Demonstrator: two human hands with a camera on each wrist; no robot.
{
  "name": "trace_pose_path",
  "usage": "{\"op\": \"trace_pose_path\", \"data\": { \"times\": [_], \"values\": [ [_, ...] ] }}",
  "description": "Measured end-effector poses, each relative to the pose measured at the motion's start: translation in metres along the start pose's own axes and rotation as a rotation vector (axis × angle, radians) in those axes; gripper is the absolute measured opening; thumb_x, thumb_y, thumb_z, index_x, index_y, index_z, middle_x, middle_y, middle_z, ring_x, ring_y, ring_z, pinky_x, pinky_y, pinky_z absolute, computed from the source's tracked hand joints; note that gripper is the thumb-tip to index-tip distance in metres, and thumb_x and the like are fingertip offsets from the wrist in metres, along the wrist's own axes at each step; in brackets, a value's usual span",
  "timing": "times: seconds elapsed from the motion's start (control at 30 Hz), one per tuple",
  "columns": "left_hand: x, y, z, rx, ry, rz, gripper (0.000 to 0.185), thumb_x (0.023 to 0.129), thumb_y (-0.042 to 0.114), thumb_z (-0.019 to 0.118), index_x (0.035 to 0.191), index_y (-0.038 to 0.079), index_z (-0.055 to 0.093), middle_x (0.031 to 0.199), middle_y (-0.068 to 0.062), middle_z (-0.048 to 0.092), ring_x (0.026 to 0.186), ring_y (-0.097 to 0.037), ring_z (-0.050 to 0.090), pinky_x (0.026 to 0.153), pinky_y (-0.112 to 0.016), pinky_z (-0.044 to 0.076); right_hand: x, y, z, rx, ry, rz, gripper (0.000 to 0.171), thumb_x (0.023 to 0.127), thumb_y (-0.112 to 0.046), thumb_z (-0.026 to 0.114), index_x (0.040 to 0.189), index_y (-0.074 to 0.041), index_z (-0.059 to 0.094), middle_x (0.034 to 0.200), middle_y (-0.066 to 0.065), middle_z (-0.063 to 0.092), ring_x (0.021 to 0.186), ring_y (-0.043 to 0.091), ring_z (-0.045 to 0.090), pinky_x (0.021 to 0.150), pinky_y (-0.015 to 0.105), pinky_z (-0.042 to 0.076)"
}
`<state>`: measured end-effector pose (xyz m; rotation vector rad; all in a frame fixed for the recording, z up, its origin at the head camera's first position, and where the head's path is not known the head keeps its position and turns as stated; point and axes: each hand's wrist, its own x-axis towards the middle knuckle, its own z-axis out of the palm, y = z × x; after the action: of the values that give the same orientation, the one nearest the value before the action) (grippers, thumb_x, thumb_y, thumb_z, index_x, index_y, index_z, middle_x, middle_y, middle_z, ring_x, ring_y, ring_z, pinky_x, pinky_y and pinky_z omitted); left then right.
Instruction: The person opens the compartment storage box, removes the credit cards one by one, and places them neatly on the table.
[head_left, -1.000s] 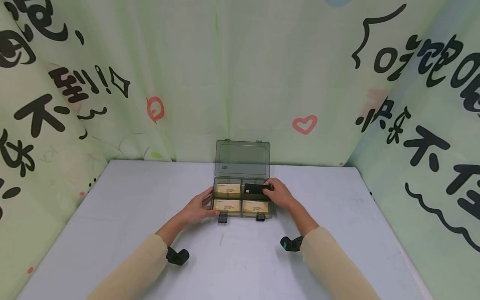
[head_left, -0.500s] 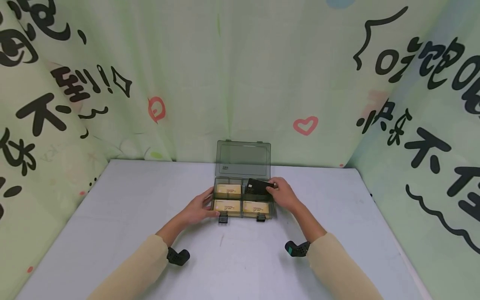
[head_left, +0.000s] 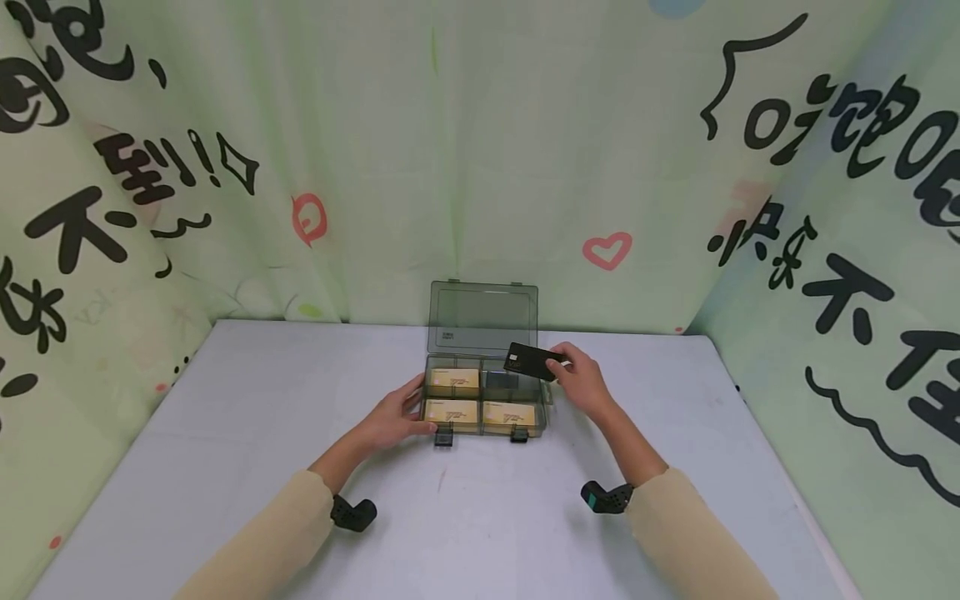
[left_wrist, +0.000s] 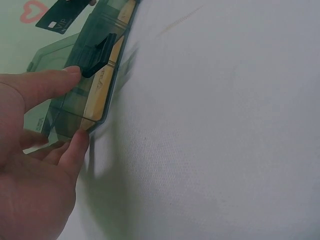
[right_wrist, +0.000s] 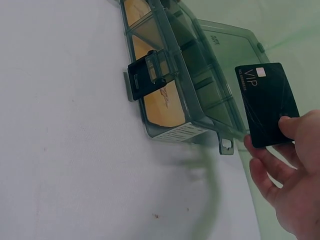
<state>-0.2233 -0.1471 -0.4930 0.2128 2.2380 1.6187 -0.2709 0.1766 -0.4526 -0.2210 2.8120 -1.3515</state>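
Observation:
My right hand (head_left: 583, 379) pinches a black VIP card (head_left: 529, 361) by its right end, thumb on its face. In the right wrist view the card (right_wrist: 267, 102) shows a pale chip and the letters VIP. It is raised over the back right compartment of a translucent grey-green storage box (head_left: 481, 398). My left hand (head_left: 395, 415) grips the box's left front corner, thumb near the left latch (left_wrist: 102, 56) and fingers against the side wall. Stacks of yellowish cards (head_left: 452, 411) fill the two front compartments and the back left one. Something dark (head_left: 501, 381) lies in the back right compartment.
The box's clear lid (head_left: 483, 317) stands open at the back, against the printed curtain (head_left: 390, 208). A white table (head_left: 300, 375) lies beneath. At the front of the box hangs a right latch (head_left: 519, 435). Black wrist cameras (head_left: 354, 514) sit on both wrists.
My right hand has lifted the black card up out of the back right compartment, moving it up and to the right. The left hand has stayed on the box corner.

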Motion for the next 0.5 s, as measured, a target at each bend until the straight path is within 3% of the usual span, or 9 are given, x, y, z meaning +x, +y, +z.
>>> {"op": "trace_pose_path", "data": {
  "times": [0.27,0.5],
  "values": [
    [0.000,0.000,0.000,0.002,0.001,-0.004,0.096,0.083,0.005,0.074,0.157,0.013,0.013,0.162,-0.012,0.017,0.148,-0.030,0.023,0.117,-0.045,0.037,-0.003,0.013,-0.009,-0.043,0.055,-0.009,0.024,0.098,-0.015,0.056,0.119,-0.002,0.059,0.108,0.021,0.065,0.102,0.036,0.066,0.077,0.035,0.055],
    [0.001,-0.002,-0.001,0.013,0.003,-0.007,0.095,0.084,0.007,0.074,0.157,0.014,0.013,0.162,-0.013,0.018,0.148,-0.031,0.024,0.116,-0.045,0.038,-0.006,0.024,-0.020,-0.065,0.107,-0.016,0.024,0.096,-0.013,0.059,0.117,-0.003,0.062,0.093,0.016,0.062,0.089,0.027,0.062,0.069,0.026,0.048]
  ]
}}
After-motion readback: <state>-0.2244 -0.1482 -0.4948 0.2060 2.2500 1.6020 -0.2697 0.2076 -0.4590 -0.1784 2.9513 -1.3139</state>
